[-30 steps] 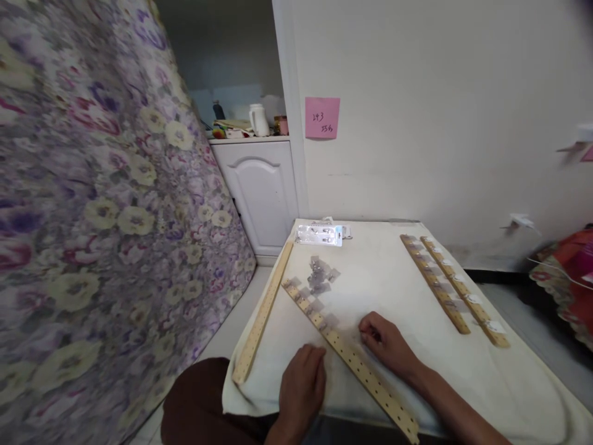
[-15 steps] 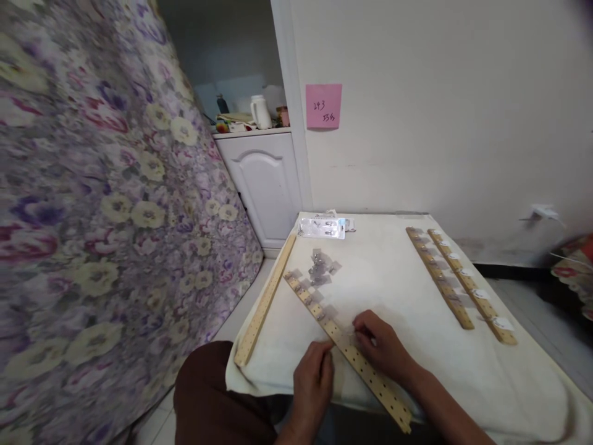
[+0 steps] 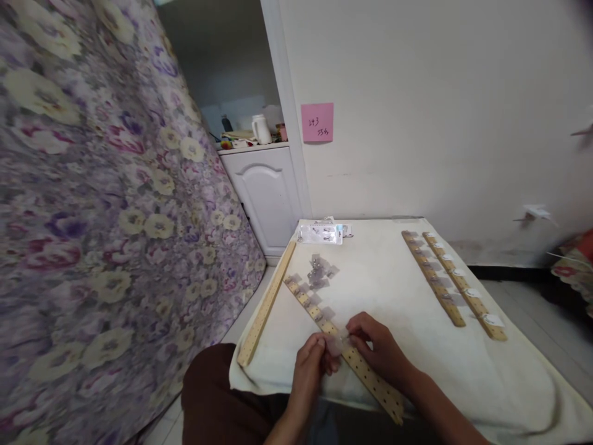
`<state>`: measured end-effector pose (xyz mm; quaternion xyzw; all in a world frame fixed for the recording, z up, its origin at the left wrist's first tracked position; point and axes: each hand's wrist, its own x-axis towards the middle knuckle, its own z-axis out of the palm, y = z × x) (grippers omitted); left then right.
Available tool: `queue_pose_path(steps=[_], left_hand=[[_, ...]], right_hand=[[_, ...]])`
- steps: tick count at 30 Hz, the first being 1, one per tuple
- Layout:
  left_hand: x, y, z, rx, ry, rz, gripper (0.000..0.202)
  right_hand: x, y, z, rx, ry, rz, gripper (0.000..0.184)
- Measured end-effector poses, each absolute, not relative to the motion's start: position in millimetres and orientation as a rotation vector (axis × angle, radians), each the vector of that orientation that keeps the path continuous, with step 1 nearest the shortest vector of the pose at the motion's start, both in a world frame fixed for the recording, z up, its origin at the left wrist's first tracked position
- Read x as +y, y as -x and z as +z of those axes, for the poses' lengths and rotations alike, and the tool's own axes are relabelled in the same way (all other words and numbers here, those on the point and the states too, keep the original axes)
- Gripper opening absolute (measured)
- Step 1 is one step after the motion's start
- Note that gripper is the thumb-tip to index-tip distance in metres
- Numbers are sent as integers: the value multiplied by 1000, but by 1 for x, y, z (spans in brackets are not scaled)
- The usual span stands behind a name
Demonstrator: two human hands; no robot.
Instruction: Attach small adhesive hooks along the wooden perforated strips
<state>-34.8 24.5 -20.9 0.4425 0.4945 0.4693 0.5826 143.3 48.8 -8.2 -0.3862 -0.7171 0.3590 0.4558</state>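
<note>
A long perforated wooden strip (image 3: 370, 377) lies diagonally on the cloth-covered table (image 3: 393, 278). My left hand (image 3: 310, 364) and my right hand (image 3: 377, 349) meet over its middle, both pinching a small clear plastic bag (image 3: 334, 345) just above the strip. Further up the strip several small clear bags (image 3: 309, 299) are fixed along it. A loose heap of small bags (image 3: 320, 272) lies beside its far end.
A plain wooden strip (image 3: 266, 306) lies along the table's left edge. Two more strips with bags (image 3: 447, 284) lie at the right. A clear blister pack (image 3: 320, 233) sits at the far edge. A flowered mattress (image 3: 102, 216) leans at the left; a white cabinet (image 3: 264, 191) stands behind.
Both hands came together over the strip. The left hand lifted from the cloth and now pinches the small bag with the right hand. The view shifted slightly.
</note>
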Motion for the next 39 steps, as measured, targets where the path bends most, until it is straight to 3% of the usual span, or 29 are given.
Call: queue_pose_path(steps=[14, 20, 30, 39], left_hand=[[24, 33, -5, 1123, -1166, 938, 30], [24, 30, -11, 1092, -1152, 970, 32], [28, 36, -14, 1251, -1050, 1284, 30], [20, 24, -31, 1244, -1021, 1266, 24]], right_hand=[[44, -134, -16, -1678, 998, 1200, 10], [43, -131, -14, -1671, 969, 1183, 12], [37, -122, -28, -1436, 1033, 1740, 31], [47, -129, -32, -1490, 1141, 1496, 10]])
